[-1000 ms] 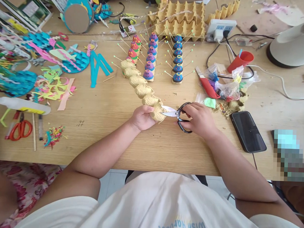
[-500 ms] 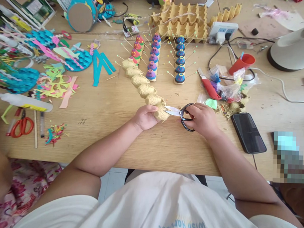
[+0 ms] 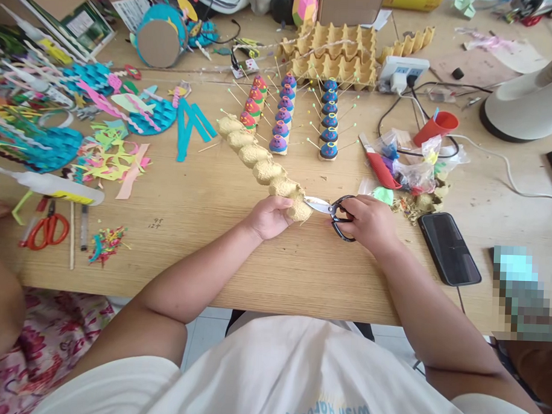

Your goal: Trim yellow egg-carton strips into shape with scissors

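Note:
My left hand [image 3: 270, 217] grips the near end of a strip of egg carton [image 3: 255, 155], its bumpy cups running away to the upper left. Black-handled scissors [image 3: 320, 205] are in my right hand [image 3: 370, 222], fingers through the loops. Their blades lie against the edge of the nearest cup, close to my left thumb. The strip's far end overlaps a row of red painted carton cups [image 3: 253, 103]. Beyond stand a purple row [image 3: 283, 116] and a blue row [image 3: 329, 121], with pins sticking out of them.
Egg trays [image 3: 333, 49] lie at the back. To the right are a red cup [image 3: 435, 129], a red-handled knife [image 3: 381, 168], a phone [image 3: 450, 249] and a power strip [image 3: 404, 72]. Orange scissors [image 3: 49, 230], a glue bottle [image 3: 50, 186] and paper scraps [image 3: 117, 156] lie left, beside another person's arm [image 3: 0, 318].
The view has shifted slightly, so the whole table sits a little lower and differently in frame. The scissor blades look more closed at the cup's edge than before.

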`<state>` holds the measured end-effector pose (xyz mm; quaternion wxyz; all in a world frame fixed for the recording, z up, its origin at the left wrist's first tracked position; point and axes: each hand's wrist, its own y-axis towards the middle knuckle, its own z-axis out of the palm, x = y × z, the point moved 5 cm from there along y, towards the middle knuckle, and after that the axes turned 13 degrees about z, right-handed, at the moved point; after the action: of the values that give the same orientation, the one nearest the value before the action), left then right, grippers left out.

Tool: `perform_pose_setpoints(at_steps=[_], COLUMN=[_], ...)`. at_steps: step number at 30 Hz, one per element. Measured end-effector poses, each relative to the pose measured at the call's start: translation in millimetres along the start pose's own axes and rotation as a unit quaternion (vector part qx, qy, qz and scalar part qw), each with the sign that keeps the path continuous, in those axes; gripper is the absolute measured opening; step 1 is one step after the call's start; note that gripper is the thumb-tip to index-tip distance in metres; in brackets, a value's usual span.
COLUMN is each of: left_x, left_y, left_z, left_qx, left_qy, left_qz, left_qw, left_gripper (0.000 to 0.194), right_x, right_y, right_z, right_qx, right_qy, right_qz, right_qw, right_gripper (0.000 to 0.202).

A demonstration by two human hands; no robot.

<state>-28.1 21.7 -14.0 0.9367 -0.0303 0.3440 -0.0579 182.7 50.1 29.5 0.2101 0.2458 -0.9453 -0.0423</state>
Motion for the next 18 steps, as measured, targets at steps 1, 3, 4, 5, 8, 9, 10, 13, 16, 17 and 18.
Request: perform_pose_setpoints(at_steps=[1,3,4,5,8,9,10,13,16,17,18], left_x=[-0.1,-0.5,-0.7,-0.9,-1.4,-1.4,-1.4,-2.4,-5.2,-6.3,-7.3], left_y=[0.1,0.7,1.3,1.9,3.9,4.3,4.6,4.5,4.2,4.3,4.5], left_z=[0.0,-0.2,-0.5,-0.8,-0.8,-0.5,-0.1,0.7,0.4,-0.4,-1.6], left_qx=[0.000,-0.001,-0.002,-0.003,-0.005,-0.005,-0.006,-0.015,-0.024,-0.029,-0.034], left_qy=[0.000,-0.002,-0.004,-0.005,-0.004,-0.004,-0.004,-0.004,-0.005,-0.006,-0.008], left_qz=[0.000,0.000,-0.001,-0.002,-0.004,-0.006,-0.008,-0.010,-0.004,0.001,0.005], left_qw=[1.000,1.000,1.000,1.000,1.000,1.000,1.000,1.000,1.000,1.000,0.999], left_gripper=[0.027,0.028,0.028,0.029,0.030,0.031,0.031,0.033,0.032,0.030,0.028], right_x=[-0.8,-2.2,-2.5,-2.5,-2.4,-2.8,-3.5,-6.9,-9.7,-10.4,-10.9], right_y=[0.0,0.2,0.3,0.4,0.7,0.8,1.0,1.4,1.8,1.9,2.0], right_z=[0.7,1.8,2.4,2.8,3.9,4.2,4.6,6.6,7.3,6.4,4.9], right_qx=[-0.006,-0.020,-0.026,-0.029,-0.027,-0.024,-0.021,-0.005,0.007,0.005,0.000], right_qy=[0.001,0.002,0.000,-0.002,-0.008,-0.010,-0.014,-0.021,-0.019,-0.015,-0.009], right_qz=[-0.003,-0.009,-0.014,-0.019,-0.033,-0.033,-0.031,-0.020,0.005,0.021,0.039], right_qw=[1.000,1.000,1.000,0.999,0.999,0.999,0.999,1.000,1.000,1.000,0.999], right_gripper=[0.041,0.041,0.041,0.041,0.038,0.037,0.037,0.037,0.038,0.038,0.040])
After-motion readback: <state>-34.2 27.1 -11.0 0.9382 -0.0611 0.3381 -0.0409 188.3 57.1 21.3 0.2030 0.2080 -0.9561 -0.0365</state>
